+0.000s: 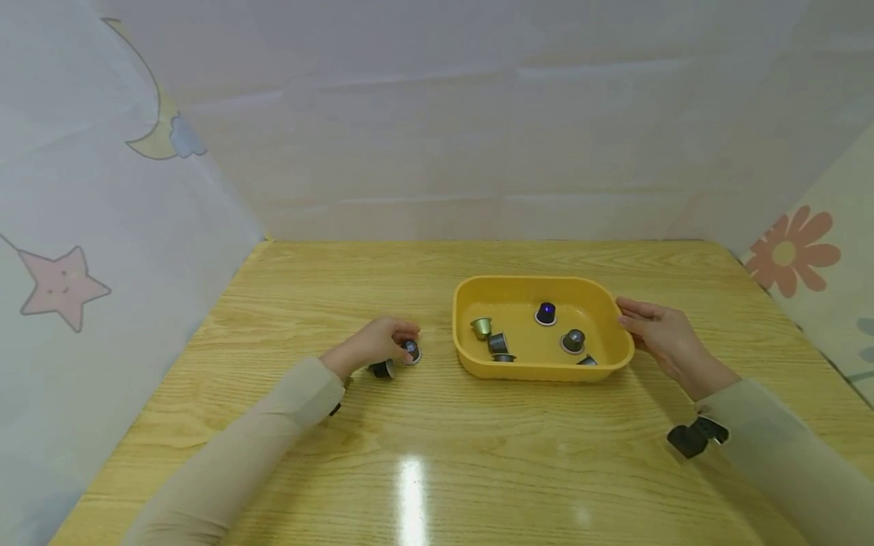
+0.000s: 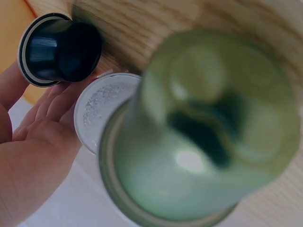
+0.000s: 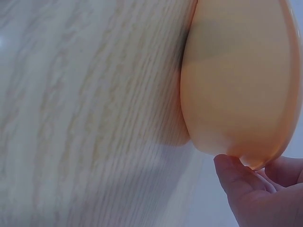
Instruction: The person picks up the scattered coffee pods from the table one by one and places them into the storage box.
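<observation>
My left hand (image 1: 381, 341) is at the table left of a yellow tray (image 1: 532, 371), its thumb and fingers pinching a dark coffee capsule (image 1: 411, 349). Another dark capsule (image 1: 384, 369) lies on its side beneath that hand. In the left wrist view, the pinched dark capsule (image 2: 64, 49) is at the fingers. A blurred green capsule (image 2: 203, 127) looms in front, partly covering a capsule with a pale lid (image 2: 104, 106). On the right, my right hand (image 1: 662, 334) grips the tray's end; in the right wrist view, thumb and fingers (image 3: 234, 177) hold the tray wall (image 3: 236, 94).
Several capsules are in the tray, among them a gold-green one (image 1: 481, 327), a purple one (image 1: 545, 313) and a grey one (image 1: 573, 340). The wooden table (image 1: 478, 455) meets a pale cloth backdrop (image 1: 444, 152) at the back and sides.
</observation>
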`<state>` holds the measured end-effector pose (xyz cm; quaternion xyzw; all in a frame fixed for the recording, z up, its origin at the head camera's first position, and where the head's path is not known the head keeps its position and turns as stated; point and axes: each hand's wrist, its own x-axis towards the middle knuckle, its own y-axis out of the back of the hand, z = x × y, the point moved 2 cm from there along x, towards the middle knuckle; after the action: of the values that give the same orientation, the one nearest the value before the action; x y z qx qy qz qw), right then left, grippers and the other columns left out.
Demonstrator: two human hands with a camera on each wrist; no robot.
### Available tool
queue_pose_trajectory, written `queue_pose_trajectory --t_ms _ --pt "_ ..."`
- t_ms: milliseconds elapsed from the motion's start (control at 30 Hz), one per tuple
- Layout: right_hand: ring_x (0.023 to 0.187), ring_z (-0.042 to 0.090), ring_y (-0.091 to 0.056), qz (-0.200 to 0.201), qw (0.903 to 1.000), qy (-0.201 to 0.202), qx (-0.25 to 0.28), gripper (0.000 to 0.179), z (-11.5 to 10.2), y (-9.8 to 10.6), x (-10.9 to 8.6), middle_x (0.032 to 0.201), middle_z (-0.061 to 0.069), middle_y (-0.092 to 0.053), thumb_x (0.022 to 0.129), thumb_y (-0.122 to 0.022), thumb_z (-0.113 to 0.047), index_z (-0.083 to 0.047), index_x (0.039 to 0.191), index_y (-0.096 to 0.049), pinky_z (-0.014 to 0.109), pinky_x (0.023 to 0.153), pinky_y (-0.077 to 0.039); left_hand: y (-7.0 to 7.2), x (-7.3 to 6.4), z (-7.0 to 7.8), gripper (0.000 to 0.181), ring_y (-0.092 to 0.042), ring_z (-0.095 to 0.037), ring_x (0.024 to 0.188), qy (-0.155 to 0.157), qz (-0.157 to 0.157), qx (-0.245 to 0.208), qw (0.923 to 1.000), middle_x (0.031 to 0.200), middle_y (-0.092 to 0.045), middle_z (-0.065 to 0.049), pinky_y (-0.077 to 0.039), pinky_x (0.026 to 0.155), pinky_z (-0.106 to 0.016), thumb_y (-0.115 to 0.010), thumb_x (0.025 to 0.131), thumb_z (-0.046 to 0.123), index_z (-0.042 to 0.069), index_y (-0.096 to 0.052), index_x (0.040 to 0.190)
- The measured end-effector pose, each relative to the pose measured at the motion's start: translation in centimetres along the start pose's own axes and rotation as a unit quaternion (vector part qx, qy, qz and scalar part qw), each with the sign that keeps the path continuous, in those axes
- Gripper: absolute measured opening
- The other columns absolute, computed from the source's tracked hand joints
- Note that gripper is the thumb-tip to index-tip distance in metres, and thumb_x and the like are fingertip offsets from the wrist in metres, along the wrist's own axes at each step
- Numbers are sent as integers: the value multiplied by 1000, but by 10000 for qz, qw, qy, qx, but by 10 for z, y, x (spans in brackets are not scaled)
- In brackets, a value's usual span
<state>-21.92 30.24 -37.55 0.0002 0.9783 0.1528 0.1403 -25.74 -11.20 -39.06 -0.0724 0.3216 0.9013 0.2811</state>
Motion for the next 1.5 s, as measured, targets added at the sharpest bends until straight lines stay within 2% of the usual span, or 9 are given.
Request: queue_pose_trajectory --t_ms 300,433,667,967,1100,1267,1500 --pt "83 -17 -54 18 10000 8 -16 55 0 -1 0 152 28 -23 104 -45 -14 2 152 -21 19 81 -53 0 -1 1 49 -52 -30 125 49 145 363 9992 134 -57 -18 -44 102 -39 -68 88 -2 -5 -54 135" --pt "83 -16 -54 30 10000 9 -4 55 0 -2 0 151 28 -24 104 -45 -14 2 152 -22 18 80 -53 0 -1 2 47 -54 -29 123 127 270 301 9991 134 -57 -17 -45 101 -39 -69 89 1 -4 -56 133" --pt "83 -16 -54 15 10000 -7 -27 56 1 0 -1 151 28 -23 104 -45 -14 2 152 -22 18 80 -53 4 2 8 44 -60 -25 115 44 515 251 9983 128 -62 -14 -53 89 -33 -70 89 5 -1 -59 131" --pt "84 -16 -55 -45 10000 7 13 56 1 1 -1 151 27 -23 104 -46 -14 1 152 -21 19 81 -53 16 -4 24 47 -60 -27 115 -356 560 -101 9977 127 -62 -17 -49 96 -38 -67 93 8 -5 -53 136" --pt "83 -17 -54 -27 10000 -1 -19 56 0 2 -1 151 27 -22 104 -46 -15 2 152 -21 18 81 -53 20 -4 31 48 -59 -27 116 -510 673 -190 9962 128 -61 -17 -48 98 -39 -66 94 11 -4 -52 137" --pt "82 -18 -53 -2 10000 -30 -44 56 -1 3 -1 152 28 -23 104 -45 -15 1 152 -20 18 81 -53 19 0 40 47 -60 -25 115 -491 902 -414 9939 128 -62 -15 -48 98 -38 -66 94 14 -1 -53 137" --pt "83 -17 -54 -3 10000 -22 -19 56 -1 1 -2 152 27 -22 104 -45 -15 1 152 -21 19 81 -53 10 9 52 45 -60 -24 116 -414 1181 -676 9898 128 -62 -14 -48 98 -36 -67 94 14 0 -55 135"
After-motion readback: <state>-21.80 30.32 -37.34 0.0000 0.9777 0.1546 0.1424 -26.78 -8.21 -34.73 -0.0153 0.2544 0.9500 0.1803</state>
